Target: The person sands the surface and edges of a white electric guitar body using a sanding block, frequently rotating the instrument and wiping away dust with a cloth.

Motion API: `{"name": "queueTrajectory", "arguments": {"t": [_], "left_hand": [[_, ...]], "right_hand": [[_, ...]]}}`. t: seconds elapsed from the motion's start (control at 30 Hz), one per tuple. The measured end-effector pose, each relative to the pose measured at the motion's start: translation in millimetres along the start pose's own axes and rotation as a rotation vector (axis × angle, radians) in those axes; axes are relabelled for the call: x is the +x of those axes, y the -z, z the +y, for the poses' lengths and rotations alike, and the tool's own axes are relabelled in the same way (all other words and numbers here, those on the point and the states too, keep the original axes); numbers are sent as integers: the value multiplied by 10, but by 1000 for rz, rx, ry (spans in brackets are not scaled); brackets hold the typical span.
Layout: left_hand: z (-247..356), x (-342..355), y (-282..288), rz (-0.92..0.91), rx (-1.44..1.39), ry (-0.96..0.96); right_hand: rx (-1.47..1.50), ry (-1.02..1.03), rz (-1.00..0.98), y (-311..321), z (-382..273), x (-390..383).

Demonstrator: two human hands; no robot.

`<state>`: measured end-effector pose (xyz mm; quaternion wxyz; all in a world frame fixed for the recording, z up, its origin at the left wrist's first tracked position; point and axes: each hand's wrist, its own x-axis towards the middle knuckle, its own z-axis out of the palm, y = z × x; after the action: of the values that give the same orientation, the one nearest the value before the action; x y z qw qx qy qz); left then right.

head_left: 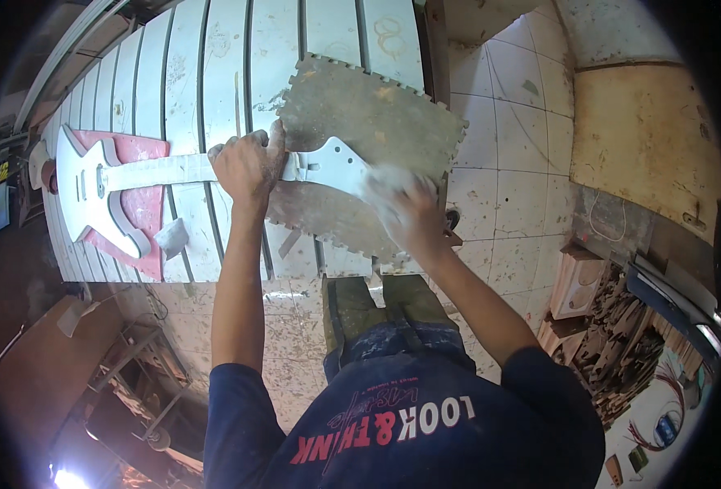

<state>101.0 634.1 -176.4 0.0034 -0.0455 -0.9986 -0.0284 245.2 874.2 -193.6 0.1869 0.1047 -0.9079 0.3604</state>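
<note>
A white electric guitar with an angular body [91, 189] lies across the slatted table, its neck [160, 171] running right to a white headstock [336, 163] with drilled holes. My left hand [250, 167] is closed over the neck near the headstock and pins it down. At the headstock's far right end is my right hand [405, 208], dusty and smeared by motion. Something whitish shows at its fingers, but I cannot make out what it is. A red sheet [143, 149] lies beneath the body, and a crumpled white cloth or paper [173, 237] sits beside it.
A dusty grey mat [360, 98] with toothed edges covers the right part of the white slatted table [185, 73]. Stacked wood pieces [621, 350] stand at the lower right. A metal-framed stand [144, 383] is at the lower left, and a worn yellowish panel [637, 138] at the right.
</note>
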Motion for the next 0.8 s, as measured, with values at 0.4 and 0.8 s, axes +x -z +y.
{"name": "queueTrajectory", "arguments": {"t": [0.4,0.8], "left_hand": [[-1,-22,10,36,-15,-29],[-10,-33,-4,46,-41,-3]], "right_hand": [[26,-108,-28,-147,18,37],[-44,-123,-83,-127,39,-1]]}}
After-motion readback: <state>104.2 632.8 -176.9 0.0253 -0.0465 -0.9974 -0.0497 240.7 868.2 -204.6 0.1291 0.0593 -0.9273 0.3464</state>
